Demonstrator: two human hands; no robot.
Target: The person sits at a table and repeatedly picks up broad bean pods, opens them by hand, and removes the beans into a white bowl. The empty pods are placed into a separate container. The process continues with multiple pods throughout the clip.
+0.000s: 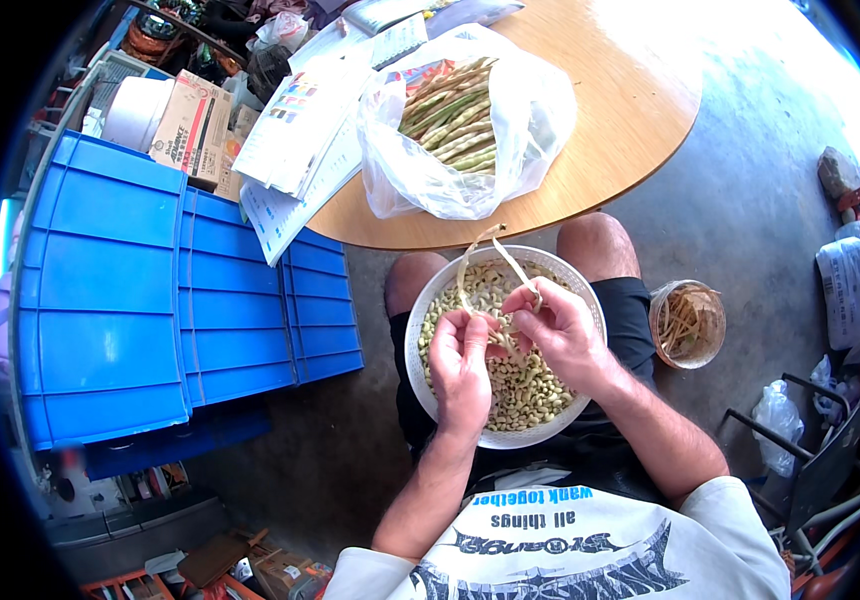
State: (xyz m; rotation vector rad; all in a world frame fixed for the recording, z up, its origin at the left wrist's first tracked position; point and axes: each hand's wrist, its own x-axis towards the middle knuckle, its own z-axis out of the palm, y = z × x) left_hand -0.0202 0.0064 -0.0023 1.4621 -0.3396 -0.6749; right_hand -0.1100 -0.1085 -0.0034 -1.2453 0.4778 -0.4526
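Note:
My left hand (pixel 462 362) and my right hand (pixel 562 335) are close together over a white plastic basket (pixel 417 375) resting on my lap. Between them they pinch a pale bean pod (pixel 464 275), which bends upward in a narrow arch past the basket's far rim. Both hands have thumb and fingers closed on the pod; fingertips partly hide the gripped ends. Beneath, many shelled pale green beans (pixel 535 390) fill the basket's bottom. On the table just beyond, an open white plastic bag (pixel 535 110) contains long green and tan bean pods (pixel 455 125).
A round wooden table (pixel 620 110) curves ahead of my knees, with papers (pixel 300 130) at its left. A small bucket (pixel 658 325) of pod husks (pixel 690 320) stands on the floor at right. Blue plastic crates (pixel 100 290) line the left. A black metal frame (pixel 800 450) stands right.

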